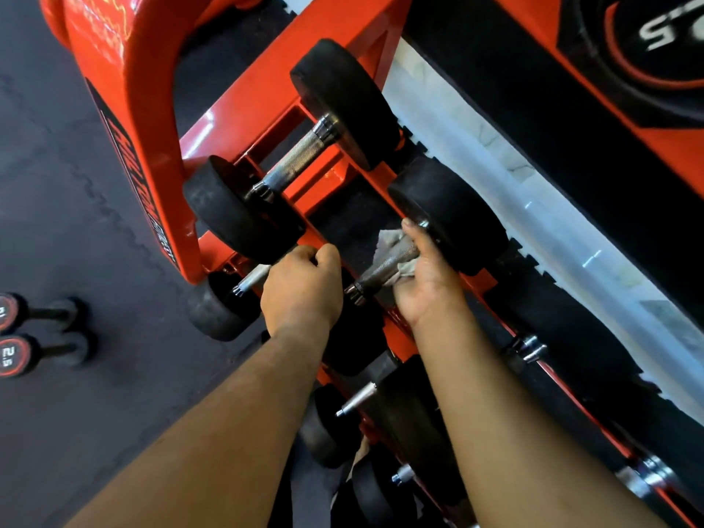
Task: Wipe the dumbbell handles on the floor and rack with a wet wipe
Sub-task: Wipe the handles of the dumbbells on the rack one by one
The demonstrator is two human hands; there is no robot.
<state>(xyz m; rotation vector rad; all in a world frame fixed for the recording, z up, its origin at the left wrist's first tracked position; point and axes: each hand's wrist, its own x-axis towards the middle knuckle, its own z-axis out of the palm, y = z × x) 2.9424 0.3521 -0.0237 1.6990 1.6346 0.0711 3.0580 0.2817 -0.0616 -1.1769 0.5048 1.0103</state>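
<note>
A black dumbbell with a knurled steel handle [383,266] lies on the red rack [266,104]. My right hand [426,276] grips that handle near its far end, with a grey wet wipe [392,240] wrapped between palm and bar. My left hand [303,291] curls over the near black head of the same dumbbell, on the rack's front rail. A second dumbbell [297,161] with a bare handle rests one slot further along the rack.
A lower rack tier holds more black dumbbells [356,400]. Two small 2.5 dumbbells [38,352] lie on the dark rubber floor at left. A white strip of floor [514,184] and a black and red wall panel run behind the rack.
</note>
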